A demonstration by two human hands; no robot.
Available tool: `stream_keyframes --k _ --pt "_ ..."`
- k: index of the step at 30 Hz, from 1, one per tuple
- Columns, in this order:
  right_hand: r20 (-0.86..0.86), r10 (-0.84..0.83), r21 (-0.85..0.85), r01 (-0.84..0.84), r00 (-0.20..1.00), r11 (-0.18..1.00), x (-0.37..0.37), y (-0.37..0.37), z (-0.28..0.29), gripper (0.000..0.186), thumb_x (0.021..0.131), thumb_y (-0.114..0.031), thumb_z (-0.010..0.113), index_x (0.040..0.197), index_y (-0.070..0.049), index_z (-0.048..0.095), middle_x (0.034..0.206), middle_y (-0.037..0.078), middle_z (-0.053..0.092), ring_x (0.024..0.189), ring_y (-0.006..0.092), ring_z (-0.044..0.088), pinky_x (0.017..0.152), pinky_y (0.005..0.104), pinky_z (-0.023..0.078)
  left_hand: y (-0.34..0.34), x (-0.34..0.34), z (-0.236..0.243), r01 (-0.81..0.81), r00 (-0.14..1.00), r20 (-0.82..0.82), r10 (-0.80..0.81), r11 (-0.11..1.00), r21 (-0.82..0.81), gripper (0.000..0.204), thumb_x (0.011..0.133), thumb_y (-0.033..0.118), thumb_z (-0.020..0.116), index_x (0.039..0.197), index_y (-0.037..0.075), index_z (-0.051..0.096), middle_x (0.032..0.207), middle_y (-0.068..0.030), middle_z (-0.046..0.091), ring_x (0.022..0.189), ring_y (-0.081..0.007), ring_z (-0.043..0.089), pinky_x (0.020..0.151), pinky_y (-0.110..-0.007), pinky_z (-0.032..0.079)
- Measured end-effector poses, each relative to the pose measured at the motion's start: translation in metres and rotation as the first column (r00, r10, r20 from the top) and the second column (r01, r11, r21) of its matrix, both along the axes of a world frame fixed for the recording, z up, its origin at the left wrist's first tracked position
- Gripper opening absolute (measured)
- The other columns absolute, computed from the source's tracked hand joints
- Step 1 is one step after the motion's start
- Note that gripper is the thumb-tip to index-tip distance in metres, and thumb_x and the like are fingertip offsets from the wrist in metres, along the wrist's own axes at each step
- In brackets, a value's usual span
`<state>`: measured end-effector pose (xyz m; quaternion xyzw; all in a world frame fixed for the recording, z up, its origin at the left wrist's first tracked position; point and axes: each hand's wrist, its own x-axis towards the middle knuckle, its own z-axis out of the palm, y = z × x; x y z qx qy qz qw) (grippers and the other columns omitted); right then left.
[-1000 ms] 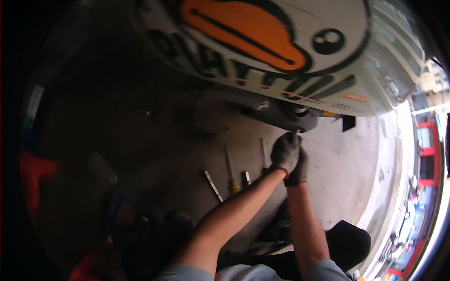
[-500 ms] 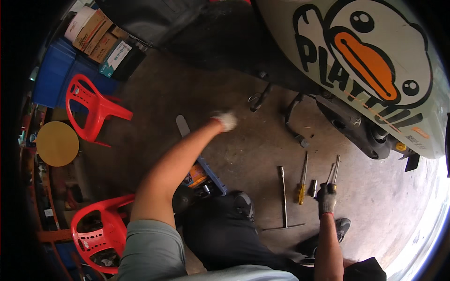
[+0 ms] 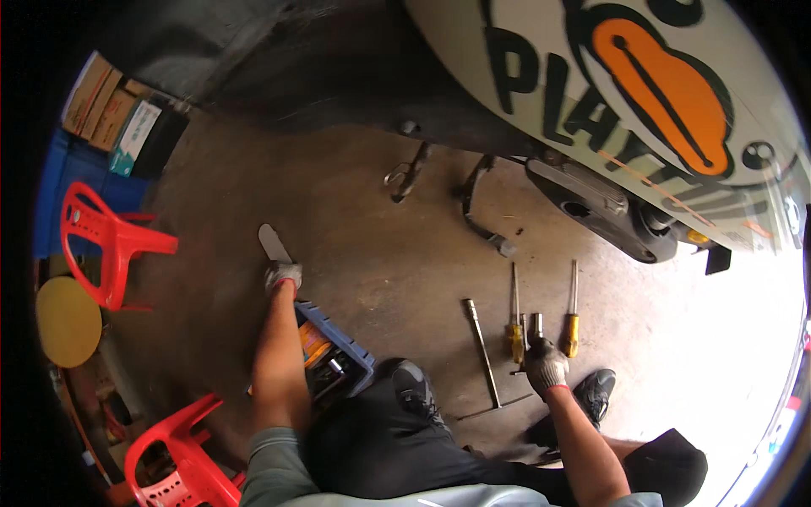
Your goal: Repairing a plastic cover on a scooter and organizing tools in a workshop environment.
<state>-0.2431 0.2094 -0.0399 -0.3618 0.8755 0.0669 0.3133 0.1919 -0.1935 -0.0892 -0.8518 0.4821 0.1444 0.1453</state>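
Observation:
My left hand (image 3: 283, 275), in a pale work glove, is closed over the near end of a flat grey strip (image 3: 273, 242) with a rounded tip; the covered part is hidden. Beside that forearm is a blue toolbox (image 3: 355, 357), with orange and metal items inside. My right hand (image 3: 546, 363), gloved with dark fingertips, is closed low around a slim metal tool (image 3: 525, 328), its lower part partly hidden. Near it lie a socket (image 3: 539, 323) and two yellow-handled screwdrivers (image 3: 516, 334), (image 3: 574, 335). Left of these, a long T-handle wrench (image 3: 484, 355) rests on the floor.
A scooter with a pale, cartoon-printed body panel (image 3: 557, 76) fills the upper right, its stand legs (image 3: 476, 211) near the floor. Two red plastic chairs (image 3: 114, 245), (image 3: 187, 460), a round yellow stool (image 3: 68, 321) and stacked cartons (image 3: 110, 106) line the left side.
My left hand has drawn back and left from mid-floor to the grey strip. My right hand has shifted the slim tool left from beside the right screwdriver. The whole view has also shifted.

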Motion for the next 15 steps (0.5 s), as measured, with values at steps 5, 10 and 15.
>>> stream_keyframes --k 5,10,15 --pt "0.127 0.380 -0.093 -0.371 0.916 0.924 0.004 -0.025 0.000 0.029 0.091 -0.018 0.050 0.115 -0.009 0.063 0.117 0.011 0.062 0.104 0.0261 0.063 0.080 0.0373 0.054 0.012 -0.055 0.051 0.239 0.687 -0.716 -0.122 0.969 0.064 0.033 0.074 0.029 0.070 0.092 0.001 0.067 0.085 -0.0069 0.066 0.071 -0.0157 0.063 0.066 -0.032 0.051" --pt "0.331 0.475 -0.227 -0.419 0.816 0.879 -0.002 -0.067 0.112 0.033 0.088 -0.031 0.053 0.114 -0.013 0.062 0.106 0.014 0.068 0.096 0.0340 0.065 0.084 0.0425 0.051 0.107 -0.202 0.180 0.650 0.323 -0.938 0.128 0.690 0.318 0.032 0.081 0.013 0.070 0.105 -0.003 0.058 0.086 -0.0109 0.064 0.079 -0.0207 0.066 0.073 -0.032 0.055" --pt "0.418 0.591 -0.120 -0.603 0.690 0.788 -0.050 -0.051 0.219 0.055 0.089 -0.043 0.056 0.128 -0.006 0.051 0.116 0.022 0.062 0.110 0.0364 0.059 0.094 0.0441 0.046 0.202 -0.307 0.238 0.701 0.230 -0.950 0.212 0.641 0.313 0.034 0.081 0.012 0.072 0.106 -0.005 0.057 0.095 -0.0109 0.063 0.087 -0.0186 0.065 0.080 -0.031 0.055"
